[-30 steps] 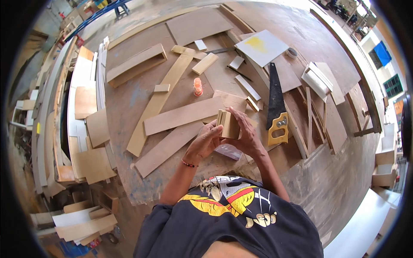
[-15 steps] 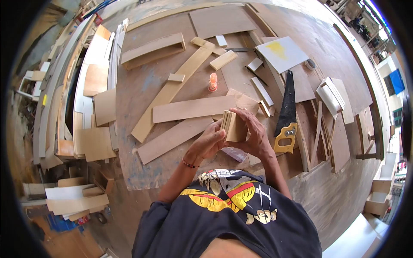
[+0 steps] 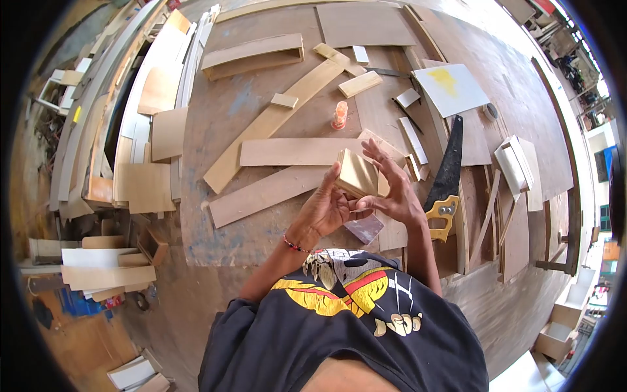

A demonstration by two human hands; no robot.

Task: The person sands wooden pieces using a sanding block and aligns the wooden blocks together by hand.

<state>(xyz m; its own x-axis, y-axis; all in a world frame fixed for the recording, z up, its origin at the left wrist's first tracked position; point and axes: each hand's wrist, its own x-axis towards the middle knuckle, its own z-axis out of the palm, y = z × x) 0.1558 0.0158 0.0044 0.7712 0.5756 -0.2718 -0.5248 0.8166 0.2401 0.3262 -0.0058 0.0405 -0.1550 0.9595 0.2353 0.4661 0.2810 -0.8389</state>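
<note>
A small stack of light wooden blocks [image 3: 358,172] is tilted in front of me, above the workbench. My left hand [image 3: 321,208] grips it from the left and below, thumb along its near-left edge. Beside the stack's right side is my right hand [image 3: 400,191], its fingers spread and raised off the wood. Its thumb reaches under the stack toward my left fingers; whether it touches the wood I cannot tell. Behind the stack lies a flat plywood strip [image 3: 287,152]. A handsaw [image 3: 447,163] with a yellow wooden handle rests right of my right hand.
An orange-and-white bottle [image 3: 339,115] stands on the workbench [image 3: 215,245]. Around it lie a long board [image 3: 277,124], a small block [image 3: 360,83], and a white panel with a yellow stain [image 3: 450,89]. A wooden channel [image 3: 255,55] sits farther back. Stacked boards [image 3: 150,186] line the left.
The block stack has turned, showing its broad face more. My right fingers have come off it and spread, while my left hand keeps hold. The camera view has shifted.
</note>
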